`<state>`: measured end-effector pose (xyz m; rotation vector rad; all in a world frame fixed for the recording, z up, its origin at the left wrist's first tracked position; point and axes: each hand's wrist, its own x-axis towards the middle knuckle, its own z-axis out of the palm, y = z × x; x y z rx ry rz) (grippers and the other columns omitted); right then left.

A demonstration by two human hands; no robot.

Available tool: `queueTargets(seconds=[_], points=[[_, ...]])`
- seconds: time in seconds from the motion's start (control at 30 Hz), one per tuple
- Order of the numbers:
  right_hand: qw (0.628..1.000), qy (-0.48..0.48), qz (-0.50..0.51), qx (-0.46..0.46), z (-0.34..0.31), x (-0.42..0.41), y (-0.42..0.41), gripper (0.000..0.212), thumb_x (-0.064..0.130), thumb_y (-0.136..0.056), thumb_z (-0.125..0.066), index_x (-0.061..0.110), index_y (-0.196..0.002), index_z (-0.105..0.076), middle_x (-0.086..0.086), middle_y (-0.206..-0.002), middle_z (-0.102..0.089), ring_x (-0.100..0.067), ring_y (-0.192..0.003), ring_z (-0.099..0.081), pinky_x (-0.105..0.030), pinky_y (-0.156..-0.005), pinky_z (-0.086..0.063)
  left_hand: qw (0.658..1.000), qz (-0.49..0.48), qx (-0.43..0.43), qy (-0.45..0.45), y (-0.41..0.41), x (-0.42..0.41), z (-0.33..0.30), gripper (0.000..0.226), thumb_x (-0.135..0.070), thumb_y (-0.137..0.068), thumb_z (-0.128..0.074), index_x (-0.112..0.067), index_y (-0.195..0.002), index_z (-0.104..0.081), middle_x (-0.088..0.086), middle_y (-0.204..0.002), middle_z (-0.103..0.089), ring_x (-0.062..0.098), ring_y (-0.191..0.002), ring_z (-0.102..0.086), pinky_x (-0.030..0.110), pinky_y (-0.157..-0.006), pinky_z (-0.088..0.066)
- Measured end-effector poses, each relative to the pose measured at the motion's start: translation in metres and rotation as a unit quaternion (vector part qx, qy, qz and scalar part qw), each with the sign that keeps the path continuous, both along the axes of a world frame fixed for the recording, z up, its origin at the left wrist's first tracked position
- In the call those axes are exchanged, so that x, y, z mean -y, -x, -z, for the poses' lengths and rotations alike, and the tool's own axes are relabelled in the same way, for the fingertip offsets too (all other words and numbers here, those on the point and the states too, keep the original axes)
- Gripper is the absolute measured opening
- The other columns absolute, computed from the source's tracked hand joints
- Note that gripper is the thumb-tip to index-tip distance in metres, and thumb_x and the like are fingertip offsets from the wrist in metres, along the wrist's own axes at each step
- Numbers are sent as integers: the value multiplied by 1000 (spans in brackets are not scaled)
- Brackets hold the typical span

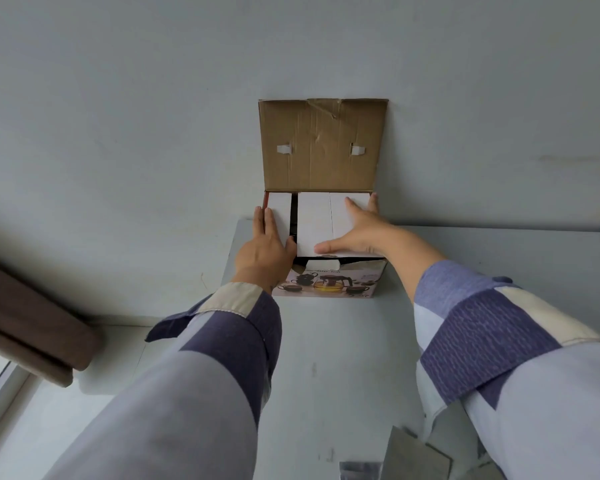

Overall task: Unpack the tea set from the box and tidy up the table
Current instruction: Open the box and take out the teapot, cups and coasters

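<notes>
A tea set box (329, 284) with a printed picture of a glass teapot and cups stands on the white table (326, 358) against the wall. Its brown cardboard lid (321, 145) is flipped up against the wall. Inside lie white inner panels: a narrow one (280, 211) on the left and a wide one (317, 223) on the right. My left hand (265, 244) rests flat on the narrow panel at the box's left edge. My right hand (355, 230) lies spread on the wide panel, thumb at its near edge. A small white piece (322, 264) sits behind the box's front wall.
The grey wall (153, 116) rises right behind the box. A brown curtain (32, 323) hangs at the left beside a window frame. Grey cardboard pieces (416, 459) lie at the table's near edge, bottom right.
</notes>
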<state>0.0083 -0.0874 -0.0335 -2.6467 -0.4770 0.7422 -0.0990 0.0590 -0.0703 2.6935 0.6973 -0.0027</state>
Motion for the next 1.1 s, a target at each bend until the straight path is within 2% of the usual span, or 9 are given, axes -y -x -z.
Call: queueTargets(seconds=[0.23, 0.4, 0.53, 0.67, 0.73, 0.87, 0.93, 1.0, 1.1], points=[[998, 20, -50, 20, 1, 5, 30, 130, 58, -60, -80, 35, -149, 12, -4, -151, 38, -40, -145, 4, -47, -116, -17, 1000, 2, -5, 4, 18, -11, 4, 68, -42, -99, -28, -13, -151, 4, 1, -159, 9, 33, -127, -45, 43, -99, -41], [970, -204, 22, 127, 16, 28, 43, 79, 53, -82, -59, 35, -148, -20, -2, -153, -19, -24, -135, -34, -39, -109, -34, 1000, 14, 8, -3, 21, -10, 2, 67, -43, -99, -28, -11, -151, 1, 2, -160, 5, 34, -127, -46, 43, -97, -42], [841, -405, 313, 178, 21, 38, 54, 37, 36, -96, -47, 9, -119, -57, -6, -97, -61, -27, -93, -61, -28, -70, -44, 1000, 12, 12, -7, 21, -9, 4, 67, -43, -99, -27, -12, -151, 1, 3, -159, 5, 33, -126, -47, 42, -96, -44], [633, -536, 557, -48, 36, 47, 49, 44, 24, -85, -67, 10, -123, -48, -10, -117, -61, -28, -101, -63, -44, -84, -55, 1000, 13, 14, -6, 20, -11, 7, 67, -43, -99, -28, -12, -151, 1, 3, -159, 5, 34, -125, -48, 43, -98, -44], [592, -540, 578, -151, 42, 50, 53, 36, 21, -84, -70, 5, -107, -47, -10, -102, -63, -22, -87, -64, -38, -85, -55, 1000, 10, 17, -10, 20, -12, 9, 67, -43, -99, -27, -12, -151, 1, 3, -159, 5, 35, -123, -49, 43, -97, -45], [656, -407, 598, -216, 60, 46, 56, 77, 49, -68, -79, 7, -119, -39, -8, -75, -67, -13, -46, -54, -26, -51, -52, 1000, 7, 23, -10, 18, -11, 11, 66, -42, -99, -28, -12, -151, 0, 3, -159, 3, 36, -122, -49, 43, -97, -45], [719, -344, 556, -236, 64, 42, 57, 61, 63, -73, -65, 16, -111, -55, -2, -49, -60, -11, -36, -45, -20, -47, -46, 999, 5, 32, -5, 18, -12, 12, 66, -42, -99, -29, -12, -151, -1, 3, -159, 2, 37, -121, -49, 43, -97, -45], [767, -295, 517, -238, 63, 38, 59, 51, 61, -88, -40, 14, -94, -57, -3, -59, -58, -15, -53, -49, -26, -54, -45, 999, 6, 40, 4, 19, -11, 11, 67, -43, -98, -31, -13, -150, -2, 3, -158, 0, 38, -119, -50, 44, -97, -46], [815, -218, 504, -184, 61, 33, 57, 71, 62, -92, -20, 6, -118, -55, -13, -119, -57, -29, -106, -53, -40, -92, -44, 998, -1, 39, 42, 18, -11, 5, 64, -42, -97, -35, -16, -149, -7, 5, -154, -14, 36, -116, -52, 44, -96, -47]])
